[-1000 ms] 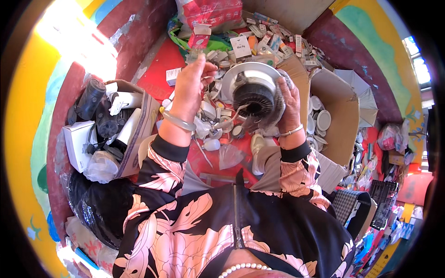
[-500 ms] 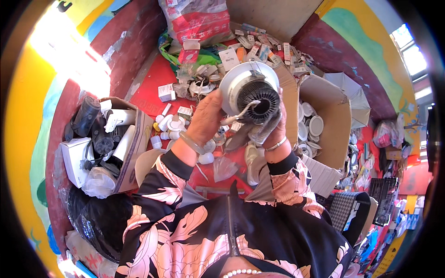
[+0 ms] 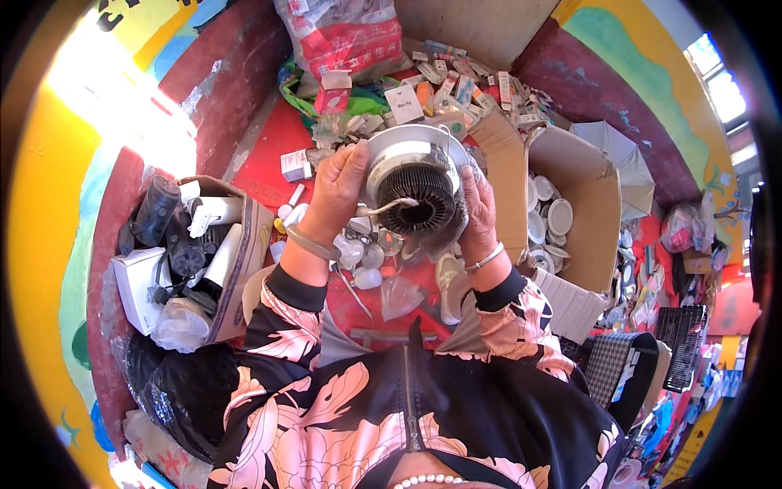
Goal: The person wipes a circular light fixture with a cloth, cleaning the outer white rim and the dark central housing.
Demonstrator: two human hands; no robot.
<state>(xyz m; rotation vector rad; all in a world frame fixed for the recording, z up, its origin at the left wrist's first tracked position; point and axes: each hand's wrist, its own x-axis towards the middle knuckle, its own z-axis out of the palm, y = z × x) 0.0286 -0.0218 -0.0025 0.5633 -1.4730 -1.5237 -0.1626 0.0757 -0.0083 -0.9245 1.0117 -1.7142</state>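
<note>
Red floor (image 3: 269, 155) with small white box (image 3: 295, 165), red packet (image 3: 332, 91) beyond both hands' (image 3: 342, 183) downlight (image 3: 417, 181).

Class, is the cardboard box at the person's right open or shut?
Open: the box has its flaps spread, and round white discs show inside.

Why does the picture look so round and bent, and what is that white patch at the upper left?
Head view: a fisheye lens rings the scene in black and bends straight edges, like those of the cardboard box. The white patch is sunlight blown out on the yellow wall. The round metal lamp, between the left hand and right hand, is evenly lit and sharp.
</note>
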